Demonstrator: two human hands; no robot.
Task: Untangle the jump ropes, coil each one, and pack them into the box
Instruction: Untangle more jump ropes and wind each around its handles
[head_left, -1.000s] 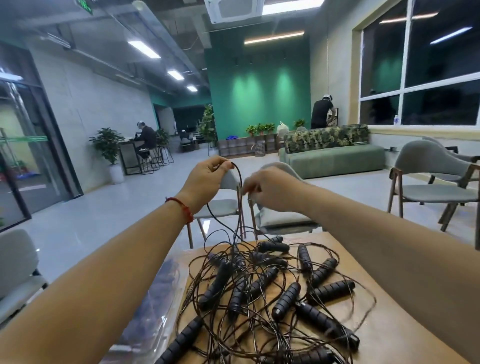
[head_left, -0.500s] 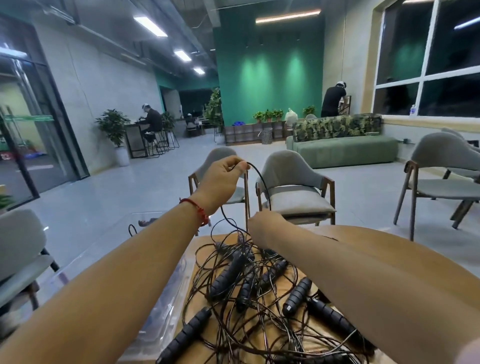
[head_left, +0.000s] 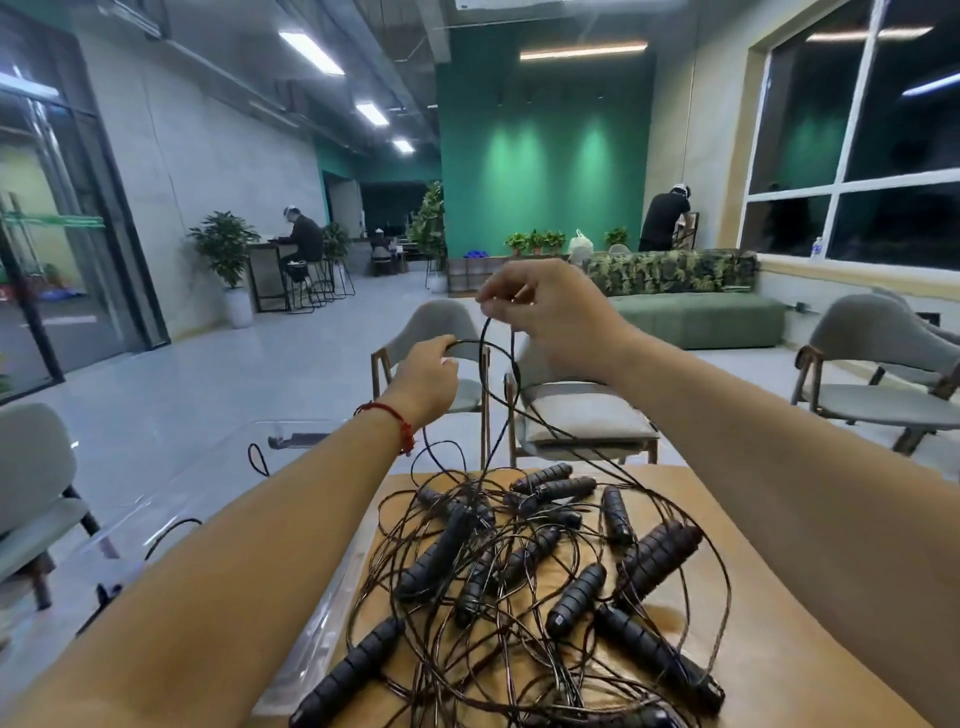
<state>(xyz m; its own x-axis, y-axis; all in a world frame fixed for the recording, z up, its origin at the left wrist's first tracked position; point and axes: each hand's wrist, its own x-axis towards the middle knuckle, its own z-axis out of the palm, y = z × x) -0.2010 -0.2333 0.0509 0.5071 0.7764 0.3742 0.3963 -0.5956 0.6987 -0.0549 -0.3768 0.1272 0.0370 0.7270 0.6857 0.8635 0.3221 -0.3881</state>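
Head view: thin wiry cords (head_left: 511, 358), ribbed handles (head_left: 574, 597)

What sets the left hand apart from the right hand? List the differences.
Height: the right hand is raised higher than the left hand.
Grip: the right hand pinches the black cord at its fingertips; the left hand curls its fingers round it lower down.
Wrist: the left wears a red bracelet; the right wrist is bare.
Both hold cord lifted from the tangled pile on the table.
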